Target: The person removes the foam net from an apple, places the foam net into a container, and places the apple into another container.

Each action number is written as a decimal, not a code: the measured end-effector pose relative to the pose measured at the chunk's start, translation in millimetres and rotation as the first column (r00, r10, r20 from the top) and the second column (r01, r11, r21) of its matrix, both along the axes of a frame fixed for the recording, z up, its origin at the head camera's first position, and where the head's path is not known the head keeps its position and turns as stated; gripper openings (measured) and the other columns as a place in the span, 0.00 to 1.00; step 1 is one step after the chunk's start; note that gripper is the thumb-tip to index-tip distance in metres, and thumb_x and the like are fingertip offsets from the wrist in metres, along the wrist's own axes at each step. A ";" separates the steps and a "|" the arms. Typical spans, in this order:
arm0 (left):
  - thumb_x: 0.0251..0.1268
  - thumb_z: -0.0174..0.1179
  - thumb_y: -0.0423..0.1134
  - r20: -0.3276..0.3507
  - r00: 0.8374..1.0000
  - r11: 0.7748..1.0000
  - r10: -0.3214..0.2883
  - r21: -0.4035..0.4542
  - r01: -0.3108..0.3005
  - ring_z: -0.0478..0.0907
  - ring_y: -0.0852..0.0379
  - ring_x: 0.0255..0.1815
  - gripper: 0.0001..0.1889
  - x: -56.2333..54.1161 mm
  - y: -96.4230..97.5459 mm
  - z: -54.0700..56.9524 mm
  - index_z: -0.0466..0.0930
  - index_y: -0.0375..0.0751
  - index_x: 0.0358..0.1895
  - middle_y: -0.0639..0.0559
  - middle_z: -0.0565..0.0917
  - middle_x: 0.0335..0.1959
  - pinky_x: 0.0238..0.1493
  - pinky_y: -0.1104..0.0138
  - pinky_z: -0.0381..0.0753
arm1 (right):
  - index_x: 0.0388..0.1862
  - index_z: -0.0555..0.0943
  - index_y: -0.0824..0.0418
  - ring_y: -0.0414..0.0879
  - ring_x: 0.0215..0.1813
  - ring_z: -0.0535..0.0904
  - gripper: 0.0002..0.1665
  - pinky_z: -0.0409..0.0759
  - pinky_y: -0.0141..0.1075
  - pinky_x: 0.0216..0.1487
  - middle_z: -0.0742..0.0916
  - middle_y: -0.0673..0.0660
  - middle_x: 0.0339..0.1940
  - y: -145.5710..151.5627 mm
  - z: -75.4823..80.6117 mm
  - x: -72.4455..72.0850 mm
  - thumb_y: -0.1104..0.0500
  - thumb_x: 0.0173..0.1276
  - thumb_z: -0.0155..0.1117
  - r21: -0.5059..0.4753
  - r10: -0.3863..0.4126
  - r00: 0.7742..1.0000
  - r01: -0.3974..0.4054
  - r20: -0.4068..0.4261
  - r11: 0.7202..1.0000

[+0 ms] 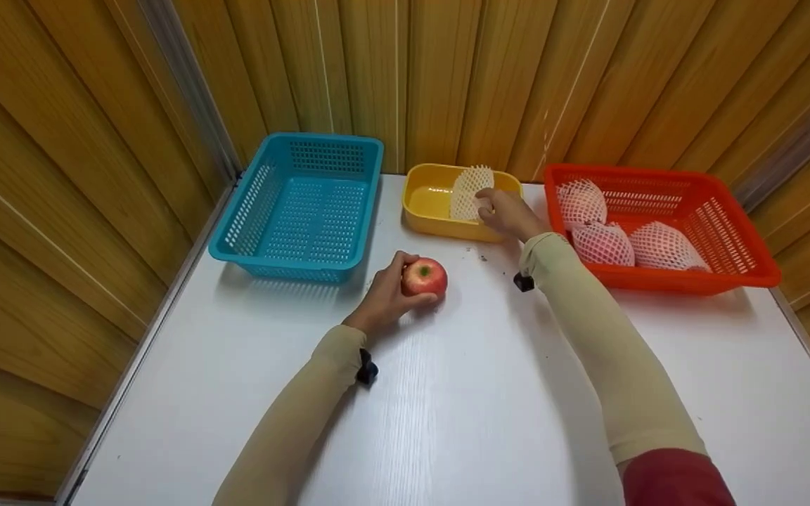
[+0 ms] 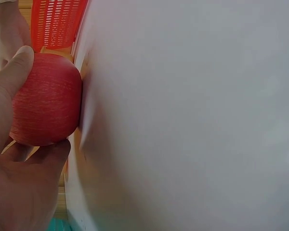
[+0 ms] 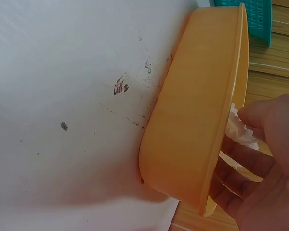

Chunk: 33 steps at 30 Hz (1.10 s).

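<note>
My left hand (image 1: 387,295) grips a red apple (image 1: 425,277) close over the white table, its green stem end facing up. In the left wrist view the thumb lies along one side of the apple (image 2: 50,101) and fingertips press the other. My right hand (image 1: 510,214) is over a yellow plastic tub (image 1: 440,226), pinching a white foam fruit net (image 1: 468,193) that stands partly inside it. From the right wrist, the crumpled edge of the net (image 3: 241,131) shows between thumb and fingers, just past the tub's rim; the rest is hidden behind the tub wall.
A blue perforated basket (image 1: 285,263) stands at the back left. At the back right, a red basket (image 1: 672,280) contains several fruits in foam nets (image 1: 665,246). Dark crumbs (image 3: 119,86) lie on the table before the tub. Wooden panels (image 1: 440,84) rise behind.
</note>
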State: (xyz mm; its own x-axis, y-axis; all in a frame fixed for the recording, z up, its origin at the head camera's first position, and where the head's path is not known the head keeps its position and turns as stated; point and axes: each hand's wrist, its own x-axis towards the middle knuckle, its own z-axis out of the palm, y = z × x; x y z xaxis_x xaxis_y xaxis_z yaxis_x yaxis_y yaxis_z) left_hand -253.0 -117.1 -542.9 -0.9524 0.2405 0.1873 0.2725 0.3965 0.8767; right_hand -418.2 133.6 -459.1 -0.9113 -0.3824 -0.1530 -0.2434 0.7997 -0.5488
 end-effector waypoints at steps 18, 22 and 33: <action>0.59 0.76 0.49 0.015 1.000 1.000 -0.003 -0.014 0.003 0.74 0.53 0.63 0.35 -1.5 -0.1 3.0 0.65 0.44 0.62 0.47 0.78 0.65 0.69 0.60 0.73 | 0.78 0.68 0.58 0.68 0.79 0.58 0.34 0.57 0.63 0.76 0.65 0.68 0.80 7.0 -3.3 -2.1 0.50 0.78 0.60 0.092 -0.049 0.994 0.057 -0.093 0.994; 0.59 0.77 0.47 -0.004 1.000 1.000 -0.009 -0.008 0.009 0.75 0.53 0.63 0.35 -1.9 -0.7 1.3 0.65 0.43 0.62 0.46 0.79 0.64 0.69 0.59 0.73 | 0.80 0.64 0.57 0.67 0.82 0.52 0.37 0.54 0.62 0.77 0.55 0.67 0.84 6.3 -5.1 -1.3 0.49 0.78 0.61 0.075 -0.050 0.995 0.057 -0.090 0.996; 0.58 0.77 0.47 -0.007 1.000 0.999 -0.011 -0.038 0.011 0.76 0.53 0.62 0.35 0.1 -1.4 2.7 0.66 0.42 0.62 0.46 0.80 0.63 0.68 0.59 0.74 | 0.81 0.62 0.55 0.63 0.83 0.50 0.38 0.53 0.60 0.79 0.56 0.65 0.84 5.7 -11.7 4.2 0.47 0.78 0.60 0.060 -0.027 0.991 0.035 -0.128 0.998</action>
